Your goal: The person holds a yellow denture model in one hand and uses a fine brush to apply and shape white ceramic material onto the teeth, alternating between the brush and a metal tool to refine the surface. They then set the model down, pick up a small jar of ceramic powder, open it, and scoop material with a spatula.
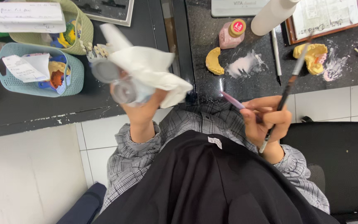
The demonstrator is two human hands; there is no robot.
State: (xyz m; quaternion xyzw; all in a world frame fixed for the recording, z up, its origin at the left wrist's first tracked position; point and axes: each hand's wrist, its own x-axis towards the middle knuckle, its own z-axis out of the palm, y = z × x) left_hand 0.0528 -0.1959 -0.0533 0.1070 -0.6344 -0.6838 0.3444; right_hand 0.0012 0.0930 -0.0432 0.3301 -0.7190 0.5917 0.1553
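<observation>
My left hand [139, 110] is raised near the camera and grips a white tissue [148, 68] together with a blurred small clear object [123, 89] and a row of small tooth-like pieces [96, 50]. My right hand [266, 120] holds a thin dark-handled brush [289, 89] that points up and away, and also a slim purple-tipped tool [232, 100] that points to the left. Both hands hover above my lap, near the front edge of the dark worktop [212, 89].
On the worktop lie two yellow dental casts [214, 61] [311, 56], white powder smears [247, 64], a small pink bottle with a red cap [232, 34], a white cylinder [272, 15] and a clipboard [326, 16]. Two baskets [36, 70] [77, 29] stand at left. A black chair [336, 161] is at right.
</observation>
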